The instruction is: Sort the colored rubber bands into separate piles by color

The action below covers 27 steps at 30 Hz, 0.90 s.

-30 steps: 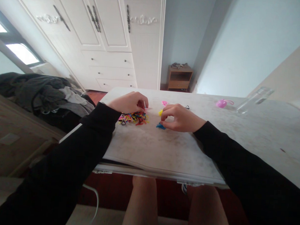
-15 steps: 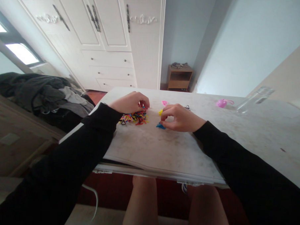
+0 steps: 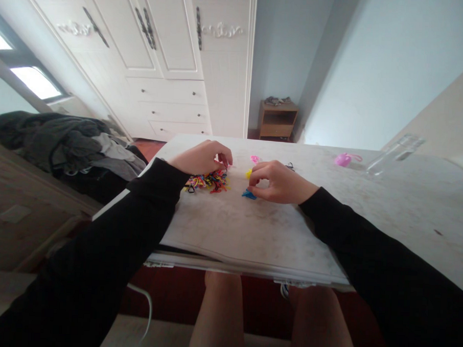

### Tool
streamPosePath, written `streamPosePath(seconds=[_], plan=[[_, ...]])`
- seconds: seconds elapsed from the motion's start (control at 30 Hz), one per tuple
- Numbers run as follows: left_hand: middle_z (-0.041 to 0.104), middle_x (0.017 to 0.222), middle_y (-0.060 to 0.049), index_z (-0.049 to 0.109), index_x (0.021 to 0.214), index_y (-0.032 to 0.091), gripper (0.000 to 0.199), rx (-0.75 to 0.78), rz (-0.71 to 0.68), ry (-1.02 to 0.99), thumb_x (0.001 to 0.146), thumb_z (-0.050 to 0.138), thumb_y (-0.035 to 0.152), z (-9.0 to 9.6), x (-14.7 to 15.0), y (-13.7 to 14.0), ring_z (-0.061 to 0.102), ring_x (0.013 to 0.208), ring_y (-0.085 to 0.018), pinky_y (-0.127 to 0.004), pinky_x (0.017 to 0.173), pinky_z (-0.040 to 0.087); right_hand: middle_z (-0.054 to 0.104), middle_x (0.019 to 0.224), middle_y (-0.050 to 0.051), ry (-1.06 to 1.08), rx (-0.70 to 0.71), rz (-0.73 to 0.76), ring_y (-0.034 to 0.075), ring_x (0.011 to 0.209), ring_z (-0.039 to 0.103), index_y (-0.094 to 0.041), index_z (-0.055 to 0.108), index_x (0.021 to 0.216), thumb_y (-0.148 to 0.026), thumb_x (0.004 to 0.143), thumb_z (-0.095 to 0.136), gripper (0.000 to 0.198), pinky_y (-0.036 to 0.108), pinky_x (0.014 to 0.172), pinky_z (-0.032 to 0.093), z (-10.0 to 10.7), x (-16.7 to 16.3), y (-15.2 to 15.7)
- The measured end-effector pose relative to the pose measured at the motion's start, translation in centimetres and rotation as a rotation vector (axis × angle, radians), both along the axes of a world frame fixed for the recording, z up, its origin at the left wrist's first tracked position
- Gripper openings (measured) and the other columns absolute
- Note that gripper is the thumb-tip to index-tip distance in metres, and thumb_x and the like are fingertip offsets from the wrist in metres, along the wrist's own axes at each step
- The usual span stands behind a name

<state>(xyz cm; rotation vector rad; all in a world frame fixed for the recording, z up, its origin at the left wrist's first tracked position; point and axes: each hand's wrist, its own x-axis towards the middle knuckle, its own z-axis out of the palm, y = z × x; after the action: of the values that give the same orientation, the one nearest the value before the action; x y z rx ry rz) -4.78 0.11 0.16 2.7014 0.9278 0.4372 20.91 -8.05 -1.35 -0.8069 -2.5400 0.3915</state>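
Note:
A mixed pile of small colourful bands (image 3: 207, 180), probably rubber hair ties, lies on the white table (image 3: 214, 224). Over its far right edge my left hand (image 3: 206, 158) curls with thumb and fingers pinched together. Whatever sits between those fingertips is too small to make out. My right hand (image 3: 275, 181) rests on the table with its fingertips closed, touching or just above a small blue cluster of bands (image 3: 249, 194). A yellow cluster (image 3: 249, 173) is partly hidden behind this hand. Beyond it are a pink cluster (image 3: 254, 158) and some black bands (image 3: 290, 166).
A pink pouch-like item with a loop (image 3: 343, 159) and a clear glass bottle or jar (image 3: 393, 155) stand at the far right of the table. Dark clothes (image 3: 64, 140) are heaped to the left. A white wardrobe (image 3: 228, 81) and a small wooden cabinet (image 3: 279, 119) are behind.
My left fingers have shifted slightly to the right at the pile's edge, and the red bit seen by them before no longer shows. The right hand stays by the blue cluster.

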Motion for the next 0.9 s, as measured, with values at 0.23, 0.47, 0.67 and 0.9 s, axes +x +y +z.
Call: streamPosePath(seconds=[0.23,0.47,0.67,0.9], plan=[[0.079,0.085,-0.004,0.079,0.092,0.017,0.019,-0.050,0.016,-0.099,0.078,0.067,0.013,0.9,0.2,-0.6,0.071,0.080,-0.015,-0.026,0.077,0.055,0.069,0.076,0.005,-0.007,0.047,-0.092,0.015,0.070,0.057,-0.016,0.069,0.071,-0.017,0.088,0.063,0.019,0.030,0.072,0.041,-0.2,0.1,0.2],[0.079,0.084,-0.007,0.074,0.088,0.015,0.012,-0.265,-0.018,-0.325,0.080,0.077,0.023,0.7,1.2,-1.5,0.074,0.076,-0.016,-0.029,0.073,0.059,0.071,0.083,0.006,0.086,0.074,-0.213,0.017,0.077,0.061,-0.016,0.070,0.083,-0.018,0.089,0.061,0.011,0.030,0.075,0.043,-0.3,-0.1,0.3],[0.079,0.087,-0.007,0.072,0.089,0.017,0.023,-0.367,-0.044,-0.472,0.078,0.084,0.033,-0.1,2.4,-2.3,0.076,0.083,-0.019,-0.033,0.076,0.062,0.069,0.082,0.004,0.217,0.020,-0.277,0.016,0.075,0.061,-0.018,0.063,0.086,-0.032,0.091,0.070,0.016,0.028,0.069,0.043,-0.4,-0.4,0.3],[0.079,0.086,-0.007,0.072,0.088,0.016,0.029,-0.381,-0.091,-0.514,0.077,0.088,0.037,-0.7,2.8,-2.3,0.077,0.082,-0.018,-0.032,0.078,0.064,0.068,0.072,0.001,0.266,0.009,-0.291,0.014,0.068,0.061,-0.018,0.063,0.079,-0.015,0.082,0.064,0.004,0.028,0.068,0.045,0.0,-0.5,0.2]])
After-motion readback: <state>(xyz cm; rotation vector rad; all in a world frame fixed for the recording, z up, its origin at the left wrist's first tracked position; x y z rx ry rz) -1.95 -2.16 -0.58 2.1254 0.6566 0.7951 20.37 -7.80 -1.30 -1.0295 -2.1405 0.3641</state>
